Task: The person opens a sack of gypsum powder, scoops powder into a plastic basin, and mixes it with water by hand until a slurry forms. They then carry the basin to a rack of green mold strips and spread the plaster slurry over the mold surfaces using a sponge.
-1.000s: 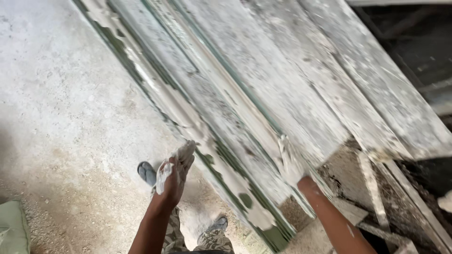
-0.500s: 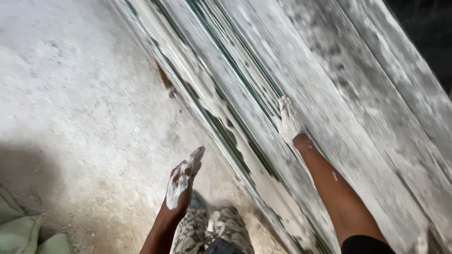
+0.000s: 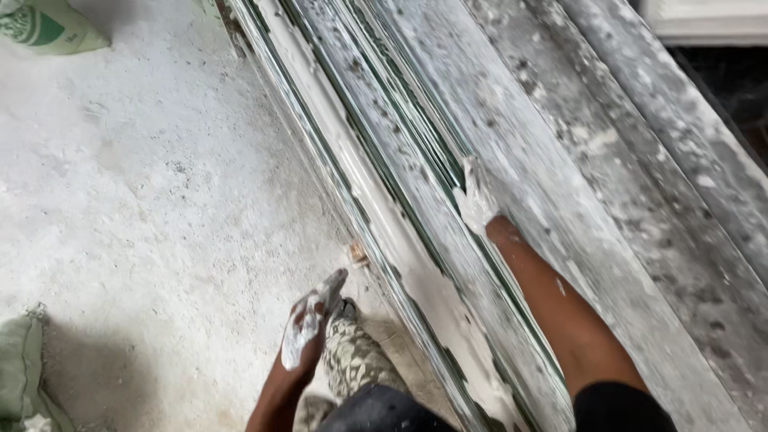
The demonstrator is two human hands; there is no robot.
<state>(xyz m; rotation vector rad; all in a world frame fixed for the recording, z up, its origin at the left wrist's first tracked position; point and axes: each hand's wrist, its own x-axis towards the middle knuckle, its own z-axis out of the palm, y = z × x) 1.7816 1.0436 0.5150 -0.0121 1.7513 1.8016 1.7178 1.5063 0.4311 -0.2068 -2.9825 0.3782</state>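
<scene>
I am seeing my right hand (image 3: 477, 202), coated in white plaster, pressing flat with fingers spread on a long plaster-caked moulding strip (image 3: 416, 184). The strip is running diagonally from the far left toward the near right, showing green edges under grey-white crust, and is lying among similar parallel lengths. My left hand (image 3: 308, 328), also smeared white, is hanging open and empty, near the strip's left edge without touching it.
</scene>
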